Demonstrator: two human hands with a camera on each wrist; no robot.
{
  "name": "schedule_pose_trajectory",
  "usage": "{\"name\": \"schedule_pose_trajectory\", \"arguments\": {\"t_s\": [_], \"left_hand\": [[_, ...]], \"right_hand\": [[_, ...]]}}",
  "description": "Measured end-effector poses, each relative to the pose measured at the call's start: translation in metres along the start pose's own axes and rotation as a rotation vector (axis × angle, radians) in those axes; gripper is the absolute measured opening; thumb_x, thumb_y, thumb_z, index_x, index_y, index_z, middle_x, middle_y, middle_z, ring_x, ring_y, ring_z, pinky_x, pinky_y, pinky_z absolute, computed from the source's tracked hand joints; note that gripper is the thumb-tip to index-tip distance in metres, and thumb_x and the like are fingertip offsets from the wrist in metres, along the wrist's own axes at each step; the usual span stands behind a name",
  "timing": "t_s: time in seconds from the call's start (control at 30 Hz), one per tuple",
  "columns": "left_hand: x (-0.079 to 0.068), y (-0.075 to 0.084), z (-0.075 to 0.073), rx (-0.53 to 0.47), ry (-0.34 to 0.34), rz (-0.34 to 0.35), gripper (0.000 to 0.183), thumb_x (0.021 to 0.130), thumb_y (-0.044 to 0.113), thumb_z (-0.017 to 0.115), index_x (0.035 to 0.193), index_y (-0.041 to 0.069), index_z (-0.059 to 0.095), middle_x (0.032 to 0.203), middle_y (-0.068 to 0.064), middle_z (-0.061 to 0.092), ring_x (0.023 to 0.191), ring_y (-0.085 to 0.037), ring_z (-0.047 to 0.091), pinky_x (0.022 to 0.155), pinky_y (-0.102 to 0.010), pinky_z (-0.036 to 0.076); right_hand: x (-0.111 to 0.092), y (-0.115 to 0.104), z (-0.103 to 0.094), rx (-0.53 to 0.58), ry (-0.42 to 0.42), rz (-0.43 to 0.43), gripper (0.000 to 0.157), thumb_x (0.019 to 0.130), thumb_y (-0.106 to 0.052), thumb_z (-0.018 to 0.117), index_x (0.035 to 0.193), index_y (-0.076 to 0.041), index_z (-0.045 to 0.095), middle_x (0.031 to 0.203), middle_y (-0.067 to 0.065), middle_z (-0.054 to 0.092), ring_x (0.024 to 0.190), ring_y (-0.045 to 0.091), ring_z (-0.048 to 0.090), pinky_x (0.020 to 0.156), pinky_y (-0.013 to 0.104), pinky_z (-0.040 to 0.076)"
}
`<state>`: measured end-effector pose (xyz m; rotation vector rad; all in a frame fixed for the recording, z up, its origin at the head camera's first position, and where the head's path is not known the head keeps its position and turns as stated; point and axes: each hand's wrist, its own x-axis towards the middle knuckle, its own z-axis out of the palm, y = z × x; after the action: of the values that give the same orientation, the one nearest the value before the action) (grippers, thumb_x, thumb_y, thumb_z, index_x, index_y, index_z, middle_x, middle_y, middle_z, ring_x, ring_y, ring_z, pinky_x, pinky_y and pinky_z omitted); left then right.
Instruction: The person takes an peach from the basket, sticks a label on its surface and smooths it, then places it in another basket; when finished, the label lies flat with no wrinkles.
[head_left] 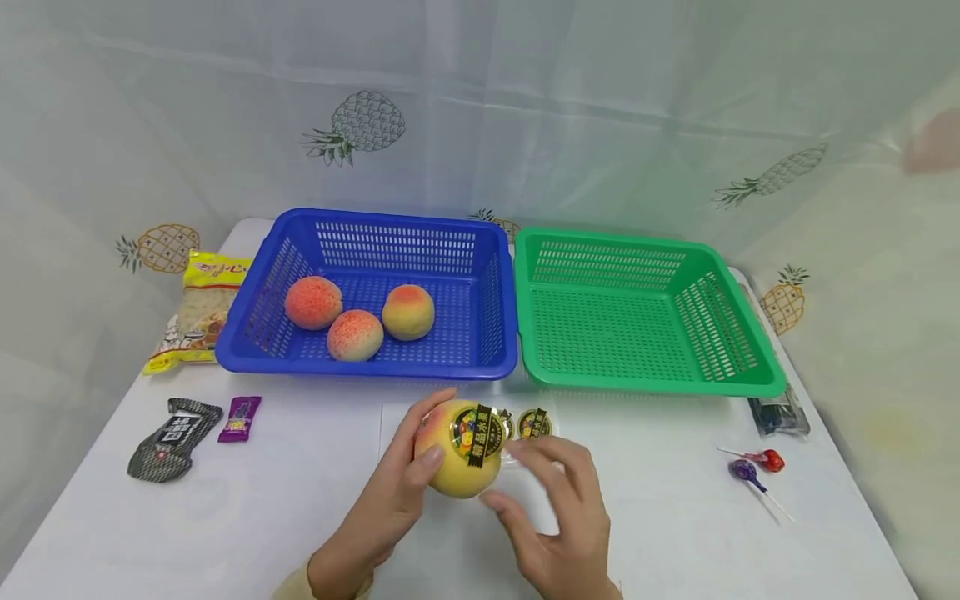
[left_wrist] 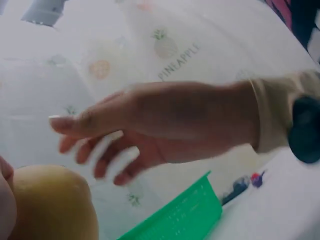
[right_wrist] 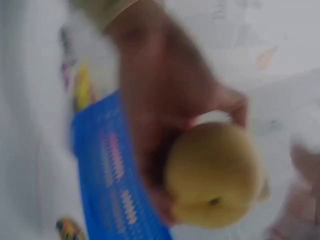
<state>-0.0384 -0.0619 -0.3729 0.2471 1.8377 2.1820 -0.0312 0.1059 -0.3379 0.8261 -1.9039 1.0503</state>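
My left hand (head_left: 401, 479) grips a yellow peach (head_left: 459, 479) with a red blush, thumb on its near side and fingers behind. A round black-and-gold fruit sticker (head_left: 476, 436) with a banner lies on the peach, facing up. My right hand (head_left: 562, 508) is just to the right of the peach, thumb and fingers spread apart with nothing between them; its fingers (left_wrist: 107, 160) show loosely bent in the left wrist view. Behind the hands, a clear sheet with more such stickers (head_left: 535, 424) lies on the white table, partly hidden by the peach.
A blue basket (head_left: 367, 371) with three peaches (head_left: 408, 312) stands behind the hands, beside a green basket (head_left: 652, 385). At left lie a yellow snack bag (head_left: 206, 308), a dark packet (head_left: 174, 440) and a purple candy (head_left: 240, 419). Two lollipops (head_left: 744, 472) and a black packet (head_left: 780, 415) are at right.
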Motion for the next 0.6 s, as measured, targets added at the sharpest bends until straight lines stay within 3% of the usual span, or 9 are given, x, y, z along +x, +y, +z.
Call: {"name": "schedule_pose_trajectory", "arguments": {"t_s": [0.07,0.13,0.2,0.27,0.37,0.47,0.6], "left_hand": [[-0.002,-0.002,0.000,0.022,-0.042,0.109,0.047,0.091,0.017,0.038,0.136,0.023,0.027,0.129,-0.009,0.035,0.114,-0.025,0.039,0.091,-0.030,0.037],[-0.003,-0.005,0.003,0.008,-0.091,0.181,0.049,0.090,0.013,0.039,0.137,0.018,0.025,0.130,-0.010,0.034,0.113,-0.024,0.040,0.090,-0.026,0.039],[-0.003,-0.009,0.006,0.024,-0.126,0.240,0.050,0.089,0.012,0.040,0.137,0.015,0.025,0.131,-0.009,0.032,0.112,-0.023,0.041,0.090,-0.025,0.039],[-0.003,-0.013,0.010,0.043,-0.134,0.280,0.051,0.088,0.014,0.041,0.137,0.014,0.025,0.130,-0.007,0.032,0.110,-0.022,0.041,0.089,-0.025,0.040],[-0.001,-0.016,0.014,0.118,-0.085,0.292,0.054,0.086,0.015,0.050,0.135,0.016,0.027,0.127,-0.002,0.033,0.106,-0.022,0.043,0.085,-0.026,0.041],[0.000,-0.017,0.016,0.158,-0.016,0.276,0.055,0.083,0.012,0.058,0.131,0.019,0.032,0.123,0.001,0.036,0.101,-0.021,0.045,0.078,-0.027,0.044],[-0.001,-0.016,0.018,0.115,0.022,0.238,0.052,0.082,0.006,0.058,0.129,0.016,0.035,0.118,-0.002,0.041,0.096,-0.023,0.048,0.073,-0.030,0.047]], "right_hand": [[-0.004,-0.001,-0.004,0.150,-0.089,0.315,0.037,0.080,-0.012,0.064,0.113,0.000,0.052,0.092,0.008,0.051,0.081,0.017,0.050,0.071,0.025,0.045],[-0.009,0.001,-0.006,0.216,-0.222,0.605,0.044,0.083,-0.011,0.060,0.123,-0.010,0.044,0.092,0.003,0.044,0.081,0.013,0.048,0.068,0.023,0.046],[-0.012,0.004,-0.005,0.245,-0.335,0.769,0.045,0.084,-0.014,0.059,0.124,-0.021,0.041,0.092,0.000,0.042,0.082,0.012,0.048,0.066,0.025,0.047],[-0.014,0.006,-0.003,0.244,-0.405,0.837,0.043,0.084,-0.021,0.060,0.123,-0.026,0.042,0.095,-0.002,0.043,0.084,0.011,0.049,0.064,0.025,0.047],[-0.015,0.006,0.001,0.267,-0.403,0.872,0.038,0.083,-0.024,0.061,0.118,-0.026,0.045,0.101,-0.004,0.047,0.087,0.011,0.052,0.062,0.026,0.047],[-0.016,0.007,0.003,0.352,-0.376,0.863,0.031,0.086,-0.019,0.058,0.114,-0.021,0.046,0.105,-0.002,0.053,0.089,0.013,0.055,0.063,0.027,0.049],[-0.017,0.010,0.003,0.464,-0.368,0.828,0.023,0.090,-0.010,0.049,0.112,-0.014,0.046,0.107,0.006,0.058,0.090,0.015,0.057,0.064,0.029,0.051]]}}
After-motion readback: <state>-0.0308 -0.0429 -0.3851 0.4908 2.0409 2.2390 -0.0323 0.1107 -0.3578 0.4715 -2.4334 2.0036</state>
